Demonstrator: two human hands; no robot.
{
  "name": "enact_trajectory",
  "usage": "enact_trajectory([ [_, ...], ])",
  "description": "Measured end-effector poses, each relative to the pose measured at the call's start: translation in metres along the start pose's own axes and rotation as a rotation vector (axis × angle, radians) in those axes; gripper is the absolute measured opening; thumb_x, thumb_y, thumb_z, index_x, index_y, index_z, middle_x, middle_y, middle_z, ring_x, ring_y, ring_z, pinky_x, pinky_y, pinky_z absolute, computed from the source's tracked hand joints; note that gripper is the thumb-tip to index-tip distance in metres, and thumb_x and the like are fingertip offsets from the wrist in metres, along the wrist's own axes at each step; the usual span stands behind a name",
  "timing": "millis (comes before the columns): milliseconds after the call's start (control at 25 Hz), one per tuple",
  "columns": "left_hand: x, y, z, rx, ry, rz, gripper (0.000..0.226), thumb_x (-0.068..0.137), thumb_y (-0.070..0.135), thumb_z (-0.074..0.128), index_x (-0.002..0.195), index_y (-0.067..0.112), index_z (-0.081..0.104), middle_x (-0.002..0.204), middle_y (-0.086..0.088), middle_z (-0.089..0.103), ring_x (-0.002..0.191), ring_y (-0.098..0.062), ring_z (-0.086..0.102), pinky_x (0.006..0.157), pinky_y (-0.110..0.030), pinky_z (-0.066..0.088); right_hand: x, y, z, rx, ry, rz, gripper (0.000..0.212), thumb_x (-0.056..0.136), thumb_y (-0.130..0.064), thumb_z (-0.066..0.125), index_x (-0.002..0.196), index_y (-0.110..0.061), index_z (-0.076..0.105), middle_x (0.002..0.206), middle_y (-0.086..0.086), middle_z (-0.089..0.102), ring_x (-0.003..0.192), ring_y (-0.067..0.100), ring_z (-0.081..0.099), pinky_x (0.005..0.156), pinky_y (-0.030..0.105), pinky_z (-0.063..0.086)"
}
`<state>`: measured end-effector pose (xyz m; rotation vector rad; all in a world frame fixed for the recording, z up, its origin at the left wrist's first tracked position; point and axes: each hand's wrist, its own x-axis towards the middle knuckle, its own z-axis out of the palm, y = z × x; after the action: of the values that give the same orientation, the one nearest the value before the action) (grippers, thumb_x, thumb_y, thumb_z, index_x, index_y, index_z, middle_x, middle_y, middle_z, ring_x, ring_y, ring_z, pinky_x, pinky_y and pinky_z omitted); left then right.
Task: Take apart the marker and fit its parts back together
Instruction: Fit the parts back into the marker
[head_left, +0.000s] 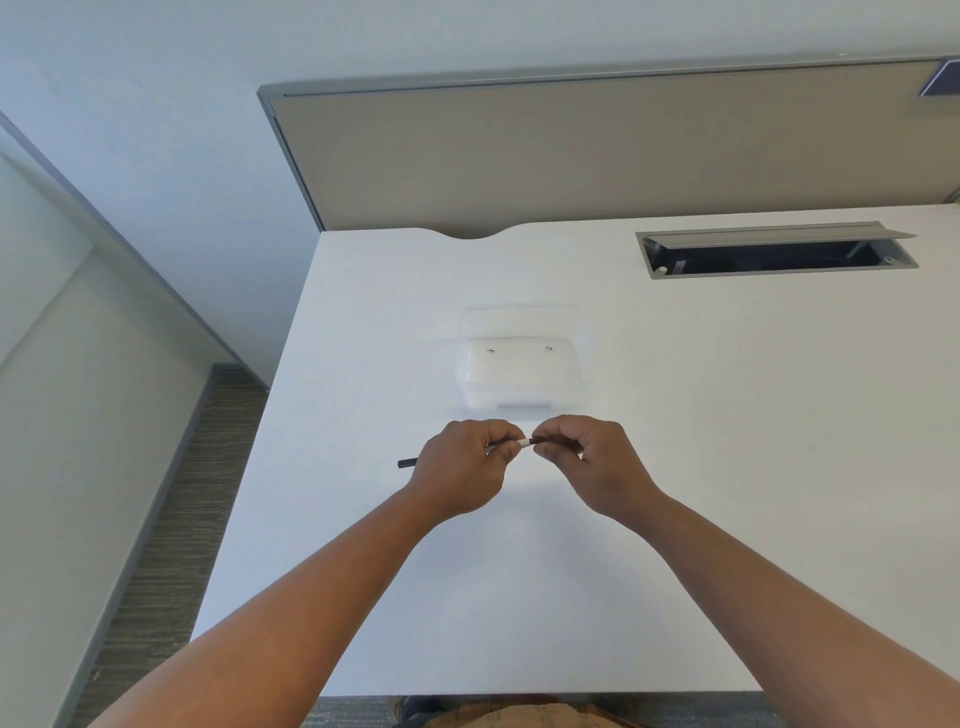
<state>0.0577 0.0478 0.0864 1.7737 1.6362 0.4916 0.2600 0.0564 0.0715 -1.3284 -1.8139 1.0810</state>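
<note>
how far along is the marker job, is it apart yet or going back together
Nothing lies loose on the white desk, and the clear plastic box looks empty. Both hands grip the thin black marker with a white band: left hand on the barrel, right hand on the other end. Whether it is being pulled apart or pushed together cannot be told.

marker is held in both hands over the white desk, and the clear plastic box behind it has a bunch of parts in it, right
Not quite. In the head view the clear plastic box looks empty, with no parts in it. The rest holds: the left hand and right hand both grip the marker above the white desk, with the box behind them.
</note>
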Motion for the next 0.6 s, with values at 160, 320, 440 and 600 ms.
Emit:
enact_trajectory([
  [160,0.0001,0.0016,0.0022,0.059,0.013,0.095,0.017,0.098,0.037,0.051,0.097,0.041,0.068,0.059,0.018,0.053,0.059,-0.006,0.047,0.052,-0.024,0.033,0.0026,0.0012,-0.0001,-0.191,-0.043,-0.139,0.013,0.096,-0.013,0.058,0.090,-0.022,0.065,0.077,-0.007,0.065,0.078,0.013,0.055,0.067,0.022,0.043],
  [320,0.0015,0.0030,0.0024,0.072,0.035,0.133,0.020,0.096,0.040,0.049,0.109,0.046,0.063,0.076,0.010,0.068,0.073,-0.014,0.057,0.062,-0.029,0.048,0.0047,-0.0019,-0.0006,-0.246,-0.078,-0.119,0.014,0.098,-0.015,0.052,0.086,-0.018,0.057,0.071,0.002,0.057,0.074,0.019,0.048,0.065,0.034,0.042],
  [440,0.0023,0.0019,0.0036,0.112,0.031,0.172,0.021,0.096,0.039,0.048,0.106,0.043,0.065,0.077,0.010,0.067,0.072,-0.014,0.057,0.061,-0.031,0.048,0.0044,-0.0015,0.0008,-0.233,-0.134,-0.031,0.024,0.102,-0.022,0.047,0.079,-0.018,0.052,0.063,0.000,0.048,0.061,0.014,0.038,0.057,0.031,0.036],
  [600,0.0060,-0.0001,0.0053,0.159,-0.010,0.159,0.021,0.096,0.040,0.045,0.099,0.043,0.065,0.070,0.005,0.062,0.066,-0.015,0.054,0.059,-0.031,0.046,0.0072,-0.0020,0.0030,-0.074,-0.197,0.204,0.031,0.105,-0.033,0.045,0.078,-0.022,0.056,0.067,-0.005,0.061,0.049,0.002,0.044,0.048,0.014,0.035],
])
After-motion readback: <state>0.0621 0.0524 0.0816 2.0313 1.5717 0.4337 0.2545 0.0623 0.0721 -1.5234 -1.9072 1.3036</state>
